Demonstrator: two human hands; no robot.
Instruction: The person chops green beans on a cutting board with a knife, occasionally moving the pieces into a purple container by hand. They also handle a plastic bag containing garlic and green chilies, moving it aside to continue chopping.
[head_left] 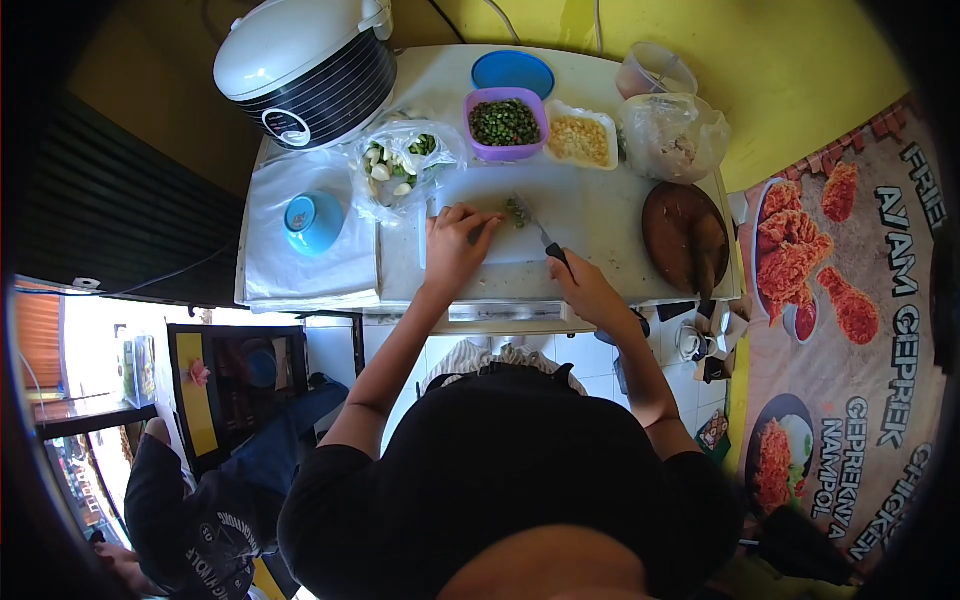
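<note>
My right hand is wrapped round the black handle of a knife, whose blade points up and left over the white cutting board. Chopped green pieces lie beside the blade tip. On the board's left part rests my left hand, its fingers bent toward the green pieces; whether they grip anything is too small to tell. Behind the board stand a purple container of chopped greens and a white tray of pale chopped pieces. A plastic bag with garlic and greens lies at the left.
A rice cooker stands back left, a blue bowl below it. Behind the purple container is a blue lid. A stone mortar with pestle and a bagged container are right. Another person is lower left.
</note>
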